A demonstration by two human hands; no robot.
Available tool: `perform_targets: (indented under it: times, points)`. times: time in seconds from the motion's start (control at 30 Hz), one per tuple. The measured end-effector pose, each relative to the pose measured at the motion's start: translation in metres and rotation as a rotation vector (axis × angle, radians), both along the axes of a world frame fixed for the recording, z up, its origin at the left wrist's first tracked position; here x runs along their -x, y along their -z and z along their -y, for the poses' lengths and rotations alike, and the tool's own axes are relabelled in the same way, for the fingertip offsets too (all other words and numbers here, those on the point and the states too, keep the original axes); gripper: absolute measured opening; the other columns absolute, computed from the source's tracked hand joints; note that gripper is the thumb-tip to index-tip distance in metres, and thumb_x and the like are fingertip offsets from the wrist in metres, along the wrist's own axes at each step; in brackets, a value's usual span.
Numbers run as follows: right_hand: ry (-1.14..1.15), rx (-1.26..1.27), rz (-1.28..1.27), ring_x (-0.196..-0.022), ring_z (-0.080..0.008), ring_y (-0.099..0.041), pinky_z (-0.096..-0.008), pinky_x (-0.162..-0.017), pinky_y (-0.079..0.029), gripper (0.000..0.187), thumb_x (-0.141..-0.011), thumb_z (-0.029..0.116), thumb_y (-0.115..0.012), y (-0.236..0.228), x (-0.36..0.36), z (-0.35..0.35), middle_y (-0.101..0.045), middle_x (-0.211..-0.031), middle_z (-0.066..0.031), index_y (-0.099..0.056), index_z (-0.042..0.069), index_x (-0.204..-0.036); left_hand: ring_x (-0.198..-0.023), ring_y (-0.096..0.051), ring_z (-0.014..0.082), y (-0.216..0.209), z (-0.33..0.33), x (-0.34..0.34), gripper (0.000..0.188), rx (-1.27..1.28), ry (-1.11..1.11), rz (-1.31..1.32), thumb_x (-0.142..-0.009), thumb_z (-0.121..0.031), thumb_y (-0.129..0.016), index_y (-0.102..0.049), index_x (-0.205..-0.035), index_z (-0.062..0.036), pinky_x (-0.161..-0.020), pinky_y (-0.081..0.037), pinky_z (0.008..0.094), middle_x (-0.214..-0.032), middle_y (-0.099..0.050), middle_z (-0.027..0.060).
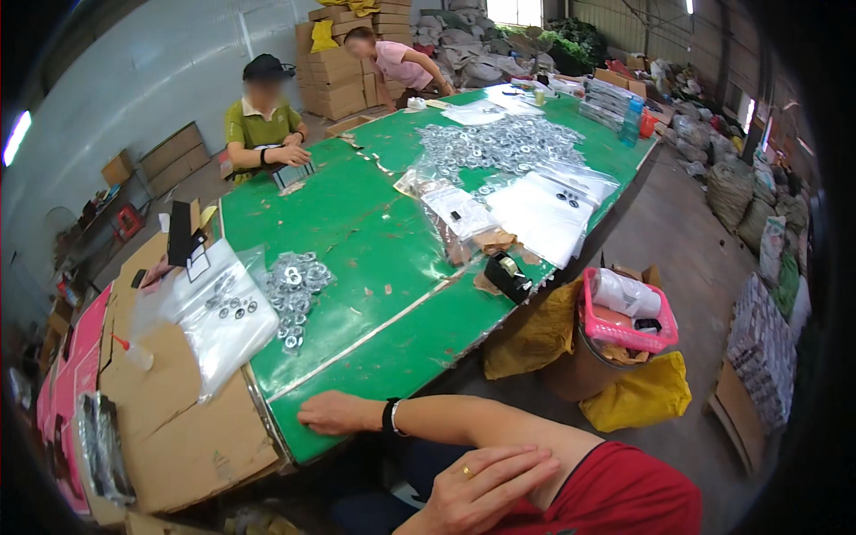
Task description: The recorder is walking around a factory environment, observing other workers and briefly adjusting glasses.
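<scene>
My left hand (490,486), a gold-coloured ring on one finger, lies across my right arm close to the red sleeve. Its fingers are stretched out and it holds nothing. Closed in a loose fist, my right hand (334,414) rests on the near left corner of the green table (357,374); nothing shows in it. A dark band circles that wrist. Beyond it sits a small heap of shiny grey ring-shaped parts (296,290). Beside the heap, clear plastic bags (227,334) lie with several dark oval rings on top.
A larger heap of grey parts (499,143) covers the table's far half, near more plastic bags (535,218). A black tape dispenser (508,276) stands at the right edge. Below is a pink basket (629,339) on a bin. Two people work along the far left side.
</scene>
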State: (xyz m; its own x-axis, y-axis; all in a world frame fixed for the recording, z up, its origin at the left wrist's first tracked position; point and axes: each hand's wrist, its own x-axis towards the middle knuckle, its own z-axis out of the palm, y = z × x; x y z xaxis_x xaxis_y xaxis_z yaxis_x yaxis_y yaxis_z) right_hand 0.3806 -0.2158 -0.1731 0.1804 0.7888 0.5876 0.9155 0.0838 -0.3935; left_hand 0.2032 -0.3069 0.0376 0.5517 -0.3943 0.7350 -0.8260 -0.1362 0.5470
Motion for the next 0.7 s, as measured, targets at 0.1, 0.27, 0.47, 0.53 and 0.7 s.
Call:
perform_targets:
  times: [0.1, 0.27, 0.47, 0.53, 0.7]
  points:
    - [-0.002, 0.014, 0.001, -0.085, -0.0337, -0.062, -0.0462, -0.07, -0.052, 0.015, -0.088, 0.014, -0.064, -0.003, 0.001, 0.001, -0.056, -0.089, -0.0115, -0.053, 0.007, -0.097, -0.097, -0.071, 0.0289, 0.003, 0.001, 0.002, 0.036, 0.005, -0.033, 0.048, -0.082, -0.009, -0.074, -0.073, -0.118, -0.0027, -0.082, -0.057, 0.0366, -0.111, -0.073, 0.0115]
    - [-0.027, 0.003, 0.014, -0.085, -0.0336, -0.062, -0.0462, -0.07, -0.052, 0.014, -0.088, 0.013, -0.063, -0.009, -0.001, 0.001, -0.055, -0.089, -0.0116, -0.053, 0.007, -0.097, -0.092, -0.07, 0.028, 0.0, 0.001, 0.002, 0.035, 0.0, -0.072, 0.059, -0.081, -0.008, -0.074, -0.073, -0.116, -0.0028, -0.078, -0.056, 0.037, -0.104, -0.072, 0.0104]
    - [-0.043, 0.055, -0.025, -0.088, -0.0358, -0.061, -0.0471, -0.073, -0.051, 0.016, -0.089, 0.013, -0.063, -0.005, 0.0, 0.002, -0.056, -0.092, -0.0137, -0.054, 0.007, -0.1, -0.08, -0.066, 0.0285, 0.012, -0.005, 0.007, 0.029, 0.076, -0.136, 0.025, -0.085, -0.003, -0.073, -0.071, -0.114, -0.0037, -0.068, -0.053, 0.037, -0.096, -0.07, 0.0113]
    - [-0.017, 0.021, -0.002, -0.085, -0.0345, -0.063, -0.047, -0.07, -0.052, 0.015, -0.089, 0.013, -0.062, -0.005, 0.001, 0.002, -0.057, -0.089, -0.012, -0.055, 0.008, -0.1, -0.077, -0.065, 0.0287, 0.01, -0.01, 0.007, 0.026, 0.173, -0.232, -0.012, -0.089, -0.002, -0.072, -0.07, -0.114, -0.0045, -0.065, -0.053, 0.0359, -0.093, -0.068, 0.0125]
    - [-0.021, 0.056, 0.002, -0.085, -0.0345, -0.064, -0.0468, -0.07, -0.053, 0.016, -0.089, 0.014, -0.063, -0.006, 0.0, 0.003, -0.058, -0.09, -0.0119, -0.056, 0.009, -0.102, -0.074, -0.065, 0.0273, 0.015, -0.015, 0.008, 0.025, 0.178, -0.322, -0.056, -0.089, -0.006, -0.076, -0.069, -0.113, -0.0045, -0.062, -0.052, 0.0351, -0.09, -0.068, 0.0122]
